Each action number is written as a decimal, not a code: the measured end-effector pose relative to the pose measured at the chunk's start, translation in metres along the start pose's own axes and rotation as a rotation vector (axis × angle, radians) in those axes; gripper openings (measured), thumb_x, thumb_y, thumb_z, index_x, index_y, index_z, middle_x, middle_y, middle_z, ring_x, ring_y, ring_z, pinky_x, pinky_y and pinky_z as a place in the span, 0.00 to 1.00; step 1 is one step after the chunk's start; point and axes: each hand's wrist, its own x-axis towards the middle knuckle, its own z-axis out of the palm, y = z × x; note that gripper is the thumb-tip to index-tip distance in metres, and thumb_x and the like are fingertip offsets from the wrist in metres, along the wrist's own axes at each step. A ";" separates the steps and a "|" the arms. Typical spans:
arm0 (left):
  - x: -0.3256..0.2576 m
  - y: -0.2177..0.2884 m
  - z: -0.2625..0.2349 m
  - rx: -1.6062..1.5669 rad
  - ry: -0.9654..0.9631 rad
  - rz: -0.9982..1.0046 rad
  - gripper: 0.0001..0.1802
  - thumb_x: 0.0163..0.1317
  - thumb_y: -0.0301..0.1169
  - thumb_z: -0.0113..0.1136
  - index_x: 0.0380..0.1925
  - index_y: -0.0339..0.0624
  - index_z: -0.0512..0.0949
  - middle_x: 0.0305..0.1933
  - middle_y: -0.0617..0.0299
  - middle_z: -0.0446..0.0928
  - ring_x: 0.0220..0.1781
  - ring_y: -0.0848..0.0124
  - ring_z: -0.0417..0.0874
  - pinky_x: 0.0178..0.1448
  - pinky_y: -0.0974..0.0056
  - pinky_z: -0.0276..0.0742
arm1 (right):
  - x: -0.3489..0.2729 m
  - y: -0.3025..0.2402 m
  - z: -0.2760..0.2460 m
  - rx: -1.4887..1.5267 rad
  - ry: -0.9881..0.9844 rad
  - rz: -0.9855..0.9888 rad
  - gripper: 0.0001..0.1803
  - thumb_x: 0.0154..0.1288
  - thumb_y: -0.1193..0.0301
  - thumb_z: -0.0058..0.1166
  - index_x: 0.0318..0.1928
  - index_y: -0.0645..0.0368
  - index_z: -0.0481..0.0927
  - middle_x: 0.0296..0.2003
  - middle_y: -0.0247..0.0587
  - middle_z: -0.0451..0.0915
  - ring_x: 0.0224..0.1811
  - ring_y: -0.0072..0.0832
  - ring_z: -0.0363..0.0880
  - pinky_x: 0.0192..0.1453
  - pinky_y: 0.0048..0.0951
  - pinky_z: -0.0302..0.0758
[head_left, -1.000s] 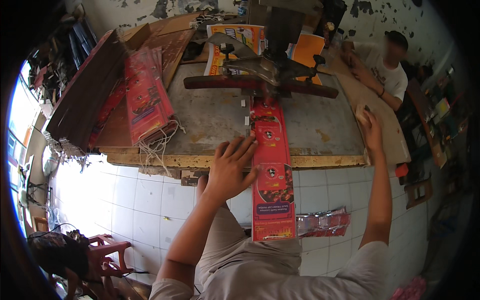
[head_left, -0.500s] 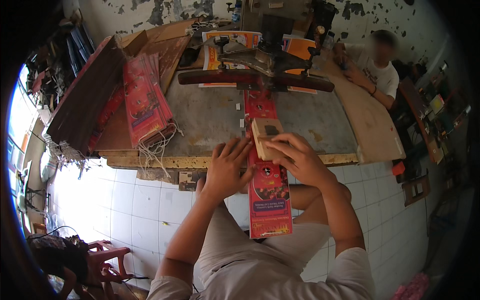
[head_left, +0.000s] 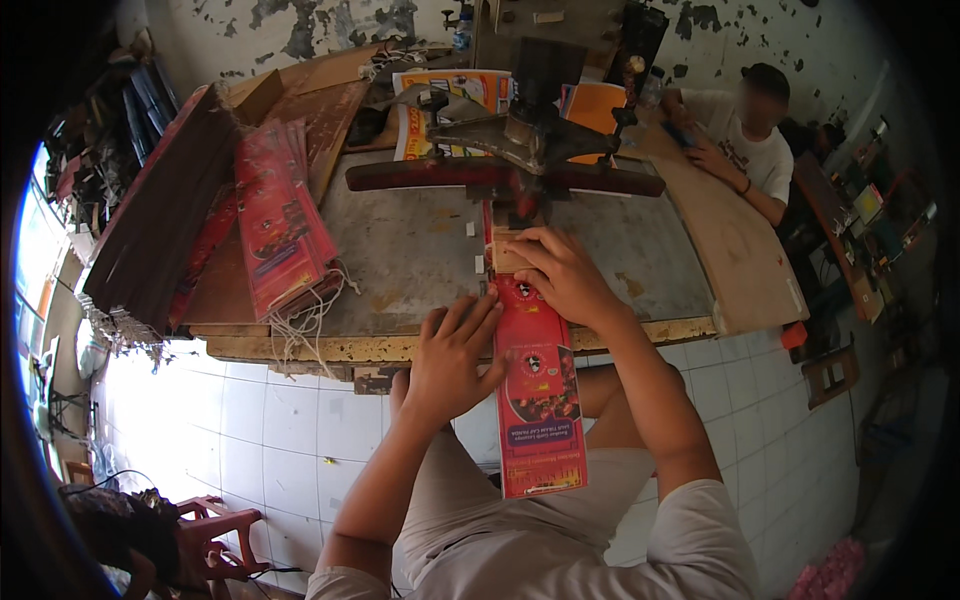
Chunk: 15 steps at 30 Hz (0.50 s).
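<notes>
A long red printed cardboard strip (head_left: pixel 541 400) runs from under the press head (head_left: pixel 520 135) over the table's front edge, and its near end hangs above my lap. My left hand (head_left: pixel 452 358) lies along the strip's left edge with its fingers stretched out, holding nothing. A pale wooden block (head_left: pixel 508 258) sits on the strip just in front of the press. My right hand (head_left: pixel 566 278) grips that block from its right side, the fingers partly hiding it. Small white pieces (head_left: pixel 471 229) lie on the table left of the strip.
A bundle of red printed strips with white cords (head_left: pixel 283 225) lies at left, beside a tall dark stack (head_left: pixel 155 215). The press's curved bar (head_left: pixel 420 175) spans the grey tabletop (head_left: pixel 380 250). A person (head_left: pixel 755 150) sits at right behind a brown board (head_left: pixel 740 250).
My right hand has pushed the wooden block away from me along the strip, up near the press. The block has turned straighter. My left hand stays at the strip's left edge.
</notes>
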 end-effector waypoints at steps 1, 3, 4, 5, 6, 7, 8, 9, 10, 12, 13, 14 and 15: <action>0.000 0.000 0.000 -0.005 -0.001 -0.002 0.36 0.70 0.45 0.71 0.74 0.39 0.81 0.82 0.57 0.80 0.82 0.51 0.77 0.82 0.40 0.69 | 0.000 0.000 0.002 0.015 0.009 0.006 0.26 0.72 0.70 0.73 0.69 0.54 0.87 0.66 0.42 0.80 0.67 0.49 0.81 0.72 0.50 0.78; 0.000 0.000 0.000 -0.014 -0.003 -0.010 0.36 0.70 0.45 0.71 0.74 0.39 0.81 0.82 0.56 0.79 0.82 0.51 0.77 0.82 0.39 0.69 | 0.000 0.000 0.004 0.046 0.027 0.015 0.25 0.72 0.69 0.74 0.68 0.55 0.87 0.65 0.42 0.81 0.67 0.49 0.81 0.71 0.49 0.79; 0.000 -0.001 -0.001 -0.011 -0.011 -0.012 0.36 0.69 0.45 0.71 0.74 0.39 0.81 0.82 0.56 0.79 0.82 0.51 0.77 0.82 0.39 0.69 | 0.001 -0.001 0.003 0.045 0.051 0.020 0.25 0.71 0.69 0.74 0.67 0.55 0.88 0.65 0.42 0.81 0.67 0.48 0.82 0.71 0.49 0.79; 0.000 0.000 -0.001 -0.008 -0.018 -0.015 0.36 0.69 0.45 0.72 0.74 0.39 0.81 0.82 0.56 0.79 0.82 0.52 0.77 0.82 0.39 0.69 | -0.001 -0.004 0.001 0.045 0.075 0.024 0.24 0.71 0.69 0.74 0.66 0.56 0.88 0.65 0.42 0.81 0.67 0.48 0.82 0.71 0.49 0.80; -0.001 0.000 -0.002 -0.004 -0.026 -0.020 0.37 0.69 0.45 0.72 0.74 0.39 0.81 0.82 0.56 0.79 0.82 0.52 0.77 0.82 0.38 0.70 | -0.003 -0.006 0.001 0.045 0.099 0.027 0.23 0.71 0.69 0.74 0.65 0.56 0.89 0.64 0.42 0.82 0.67 0.48 0.82 0.71 0.49 0.80; -0.001 0.000 -0.002 -0.007 -0.025 -0.017 0.37 0.69 0.45 0.72 0.74 0.39 0.81 0.82 0.56 0.79 0.82 0.52 0.77 0.82 0.38 0.70 | -0.005 -0.007 0.001 0.030 0.111 0.020 0.23 0.71 0.69 0.74 0.64 0.56 0.89 0.64 0.41 0.82 0.67 0.47 0.82 0.70 0.49 0.80; 0.000 0.001 -0.002 -0.010 -0.025 -0.015 0.37 0.68 0.45 0.72 0.74 0.40 0.81 0.83 0.56 0.79 0.82 0.52 0.77 0.82 0.38 0.70 | -0.007 -0.006 0.001 0.016 0.123 0.012 0.22 0.70 0.70 0.74 0.63 0.56 0.90 0.63 0.41 0.82 0.67 0.46 0.82 0.70 0.49 0.80; 0.000 0.001 -0.003 -0.013 -0.025 -0.013 0.37 0.68 0.45 0.72 0.74 0.40 0.80 0.83 0.56 0.78 0.82 0.52 0.77 0.81 0.38 0.70 | -0.008 -0.005 0.000 0.001 0.135 0.005 0.21 0.70 0.70 0.74 0.63 0.57 0.90 0.63 0.41 0.82 0.67 0.46 0.82 0.70 0.48 0.81; 0.000 0.001 -0.003 -0.013 -0.028 -0.014 0.37 0.68 0.45 0.72 0.75 0.40 0.80 0.83 0.56 0.78 0.82 0.52 0.77 0.82 0.38 0.70 | -0.007 -0.003 -0.001 0.016 0.133 0.011 0.21 0.70 0.70 0.75 0.62 0.57 0.90 0.62 0.40 0.83 0.66 0.45 0.83 0.70 0.48 0.81; 0.000 0.002 -0.004 -0.016 -0.033 -0.013 0.37 0.69 0.46 0.71 0.75 0.40 0.80 0.83 0.56 0.78 0.82 0.52 0.77 0.82 0.38 0.69 | -0.007 0.000 -0.002 0.044 0.127 0.023 0.20 0.69 0.71 0.75 0.60 0.58 0.90 0.61 0.39 0.84 0.65 0.44 0.84 0.69 0.47 0.83; 0.000 0.001 -0.004 -0.013 -0.035 -0.014 0.37 0.70 0.46 0.71 0.75 0.40 0.80 0.83 0.56 0.78 0.83 0.52 0.76 0.82 0.39 0.69 | -0.006 0.000 -0.001 0.051 0.130 0.033 0.20 0.68 0.71 0.76 0.60 0.58 0.90 0.61 0.38 0.84 0.65 0.43 0.84 0.69 0.46 0.83; 0.000 0.001 -0.004 -0.010 -0.038 -0.014 0.37 0.70 0.46 0.71 0.75 0.40 0.80 0.83 0.56 0.78 0.83 0.52 0.76 0.82 0.39 0.68 | -0.005 -0.001 -0.001 0.058 0.133 0.043 0.20 0.68 0.71 0.76 0.59 0.58 0.90 0.61 0.37 0.84 0.64 0.43 0.84 0.68 0.45 0.84; -0.001 0.001 -0.004 -0.008 -0.041 -0.014 0.37 0.70 0.46 0.71 0.75 0.40 0.80 0.83 0.57 0.78 0.83 0.52 0.76 0.83 0.39 0.68 | -0.005 -0.001 -0.001 0.064 0.136 0.053 0.19 0.68 0.71 0.77 0.58 0.59 0.90 0.60 0.37 0.84 0.64 0.42 0.85 0.68 0.45 0.84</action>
